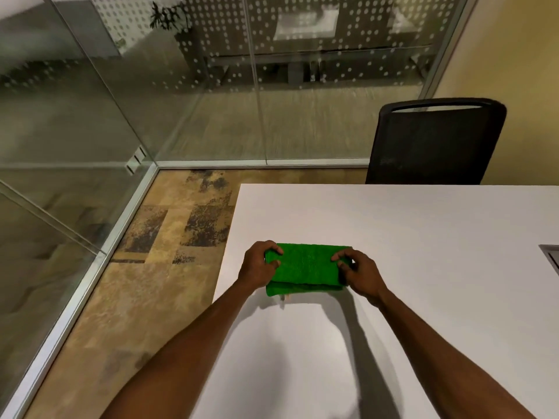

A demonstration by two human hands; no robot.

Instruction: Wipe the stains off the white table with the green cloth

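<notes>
From the head camera I see both bare arms reach forward over the white desk (423,237). The green cloth (305,267) lies folded flat on the desk, near its left edge. My left hand (260,266) curls its fingers around the cloth's left end. My right hand (360,275) pinches the cloth's right end with bent fingers.

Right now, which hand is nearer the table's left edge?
The left hand, gripping the green cloth at its left end; the right hand holds the opposite end.
</notes>
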